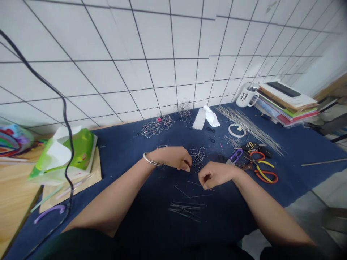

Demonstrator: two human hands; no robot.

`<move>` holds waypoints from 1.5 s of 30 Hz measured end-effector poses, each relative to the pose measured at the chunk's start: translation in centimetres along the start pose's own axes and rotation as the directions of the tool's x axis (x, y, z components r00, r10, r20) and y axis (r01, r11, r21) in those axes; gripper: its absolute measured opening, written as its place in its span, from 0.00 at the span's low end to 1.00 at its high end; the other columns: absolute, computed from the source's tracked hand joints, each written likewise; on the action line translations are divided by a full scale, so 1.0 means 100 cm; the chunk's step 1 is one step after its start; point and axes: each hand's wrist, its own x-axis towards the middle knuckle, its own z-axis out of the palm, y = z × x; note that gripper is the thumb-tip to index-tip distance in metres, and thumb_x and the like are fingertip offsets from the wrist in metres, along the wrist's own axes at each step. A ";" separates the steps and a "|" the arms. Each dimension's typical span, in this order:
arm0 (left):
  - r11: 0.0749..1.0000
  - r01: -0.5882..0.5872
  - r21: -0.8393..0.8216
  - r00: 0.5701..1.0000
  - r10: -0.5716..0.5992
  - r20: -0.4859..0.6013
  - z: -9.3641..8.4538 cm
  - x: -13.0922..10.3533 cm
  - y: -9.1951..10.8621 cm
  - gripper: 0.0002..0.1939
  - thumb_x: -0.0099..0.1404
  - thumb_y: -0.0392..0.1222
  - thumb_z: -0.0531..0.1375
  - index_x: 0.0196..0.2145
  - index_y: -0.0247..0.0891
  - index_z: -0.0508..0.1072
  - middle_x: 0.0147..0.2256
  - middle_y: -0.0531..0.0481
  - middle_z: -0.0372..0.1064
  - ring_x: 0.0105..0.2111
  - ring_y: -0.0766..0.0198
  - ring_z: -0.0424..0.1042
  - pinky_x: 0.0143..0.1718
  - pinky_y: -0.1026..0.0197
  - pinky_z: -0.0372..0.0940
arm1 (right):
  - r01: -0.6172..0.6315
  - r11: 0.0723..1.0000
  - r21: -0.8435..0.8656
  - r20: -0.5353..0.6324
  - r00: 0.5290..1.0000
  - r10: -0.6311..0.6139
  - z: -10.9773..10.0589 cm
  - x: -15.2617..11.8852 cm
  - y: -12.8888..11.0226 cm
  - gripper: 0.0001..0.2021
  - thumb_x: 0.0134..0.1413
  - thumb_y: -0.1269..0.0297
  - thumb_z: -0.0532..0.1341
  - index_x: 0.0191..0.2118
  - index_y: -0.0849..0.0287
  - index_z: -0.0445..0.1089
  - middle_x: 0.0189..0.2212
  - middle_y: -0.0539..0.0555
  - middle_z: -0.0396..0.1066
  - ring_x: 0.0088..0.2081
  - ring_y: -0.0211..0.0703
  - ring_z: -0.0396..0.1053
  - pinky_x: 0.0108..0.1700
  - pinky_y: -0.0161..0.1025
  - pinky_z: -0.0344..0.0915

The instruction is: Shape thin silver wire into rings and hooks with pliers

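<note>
My left hand (176,158), with a silver bangle (152,160) on its wrist, hovers over the dark blue cloth, fingers curled and thumb against them. My right hand (217,175) is closed in a pinch just to its right. What either hand grips, if anything, is too fine to make out. A thin wire (193,183) runs up to my right fingertips; whether it is held or lies on the cloth, I cannot tell. Below both hands lies a loose bunch of short straight wires (187,208). Beyond them is a small heap of bent wire pieces (198,156).
Right of my right hand lie purple-handled snips (235,156) and orange-and-yellow-handled pliers (265,171). Farther back are long wires (249,124), a white ring-shaped coil (230,130), tangled wire loops (155,126) and a mug (244,97). A black cable (65,112) hangs at left before a green tissue pack (81,151).
</note>
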 end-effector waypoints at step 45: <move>0.441 0.183 0.878 0.837 0.398 -0.375 0.035 0.029 0.016 0.07 0.64 0.34 0.49 0.32 0.36 0.66 0.30 0.49 0.63 0.31 0.63 0.59 0.31 0.59 0.53 | -0.582 0.691 -0.429 -0.714 0.687 0.134 -0.003 -0.007 0.015 0.05 0.53 0.65 0.54 0.32 0.57 0.66 0.30 0.52 0.67 0.33 0.40 0.66 0.32 0.34 0.52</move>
